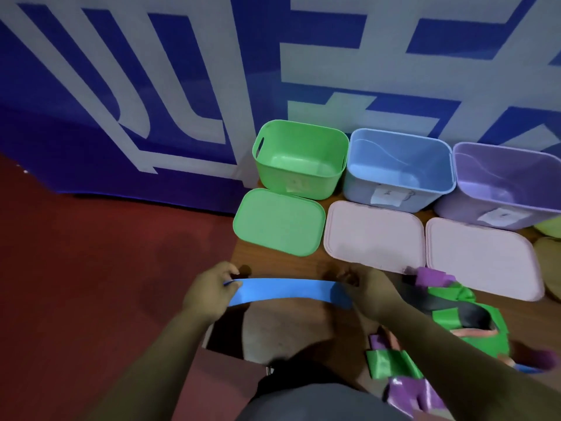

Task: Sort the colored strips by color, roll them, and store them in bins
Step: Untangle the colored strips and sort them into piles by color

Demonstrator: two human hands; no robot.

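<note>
Now your left hand (209,291) and right hand (368,291) pinch ends of blue strip (287,289); light, floppy, probably slippery; keep hold at ends, roll toward blue bin (379,186) far right.

your view is dim and soft, with a bluish cast. dark shadows pool on the bench (288,329) just below the left hand (209,293) and right hand (373,293). the blue strip (288,291) between them reads brightest. beyond them the banner (182,86) bows with wide-angle distortion; the strip heap (455,314) to their right smears.
</note>
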